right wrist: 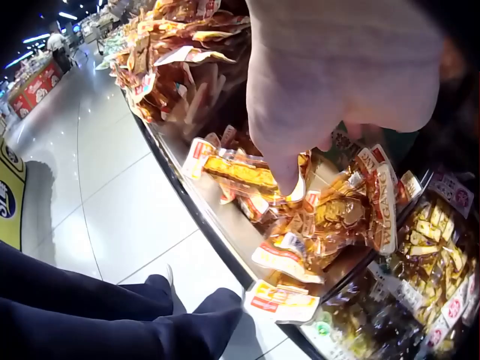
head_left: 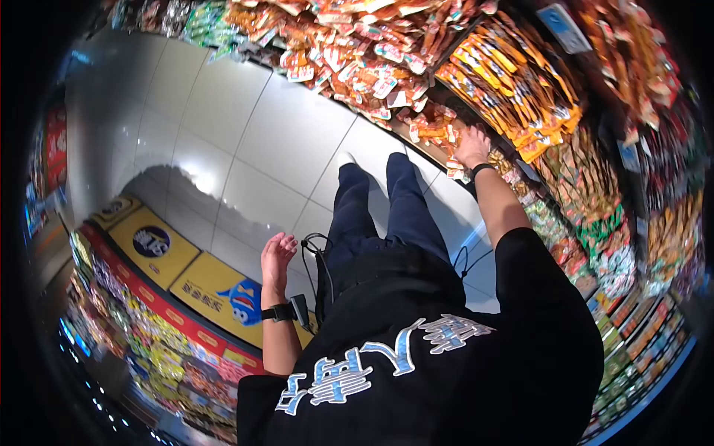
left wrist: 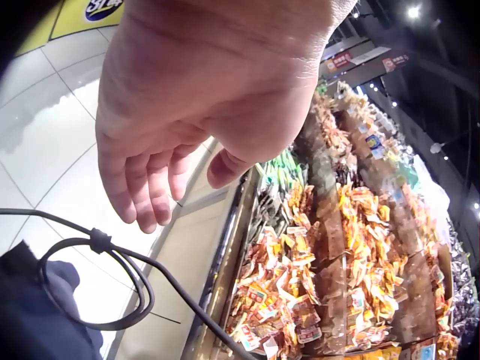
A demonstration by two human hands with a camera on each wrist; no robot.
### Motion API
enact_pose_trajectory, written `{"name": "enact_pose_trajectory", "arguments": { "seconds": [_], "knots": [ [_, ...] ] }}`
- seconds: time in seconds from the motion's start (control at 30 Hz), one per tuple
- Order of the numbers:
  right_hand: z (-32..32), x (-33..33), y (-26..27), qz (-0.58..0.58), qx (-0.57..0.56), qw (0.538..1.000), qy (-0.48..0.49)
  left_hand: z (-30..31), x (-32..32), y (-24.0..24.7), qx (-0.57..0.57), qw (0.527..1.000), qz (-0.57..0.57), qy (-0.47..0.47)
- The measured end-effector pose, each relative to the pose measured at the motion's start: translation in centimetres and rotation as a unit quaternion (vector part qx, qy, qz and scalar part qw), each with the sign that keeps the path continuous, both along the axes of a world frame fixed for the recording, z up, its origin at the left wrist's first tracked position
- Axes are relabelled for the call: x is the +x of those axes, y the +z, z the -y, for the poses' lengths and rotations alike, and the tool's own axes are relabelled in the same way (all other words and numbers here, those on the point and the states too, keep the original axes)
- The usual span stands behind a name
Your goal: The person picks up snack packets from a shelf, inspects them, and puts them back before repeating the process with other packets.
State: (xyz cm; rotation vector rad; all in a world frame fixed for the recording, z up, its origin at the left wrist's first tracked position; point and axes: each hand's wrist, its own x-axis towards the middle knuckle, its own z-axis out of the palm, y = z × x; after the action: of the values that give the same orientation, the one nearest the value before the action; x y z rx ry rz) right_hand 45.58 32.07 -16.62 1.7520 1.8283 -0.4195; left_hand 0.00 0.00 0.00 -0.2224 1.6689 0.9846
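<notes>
In the head view my right hand (head_left: 474,146) reaches into a shelf bin of orange-wrapped snack packets (head_left: 433,128). Seen from the right wrist, the thumb (right wrist: 283,171) points down beside a long yellow-brown snack packet (right wrist: 241,172), its tip right at the wrapper. Most of that hand's other fingers are hidden behind the palm. More clear-and-red packets (right wrist: 341,210) lie loosely below the palm. My left hand (head_left: 277,256) hangs over the floor at my side, holding nothing. Its fingers (left wrist: 154,191) are loosely bent in the left wrist view, above a looped black cable (left wrist: 142,300).
Heaped packets fill the bin left of my right hand; yellow packets (head_left: 513,82) hang in rows beyond it. A dark bin edge (right wrist: 187,199) borders the tiled floor (head_left: 223,126). Behind my left hand stands a display with yellow panels (head_left: 212,286).
</notes>
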Motion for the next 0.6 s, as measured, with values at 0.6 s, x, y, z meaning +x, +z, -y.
{"name": "enact_pose_trajectory", "arguments": {
  "seconds": [0.6],
  "knots": [
    [-4.7, 1.4, -7.3, 0.048, -0.108, 0.988, 0.100, 5.7, 11.6, -0.6, -0.062, 0.993, -0.010, 0.101]
  ]
}}
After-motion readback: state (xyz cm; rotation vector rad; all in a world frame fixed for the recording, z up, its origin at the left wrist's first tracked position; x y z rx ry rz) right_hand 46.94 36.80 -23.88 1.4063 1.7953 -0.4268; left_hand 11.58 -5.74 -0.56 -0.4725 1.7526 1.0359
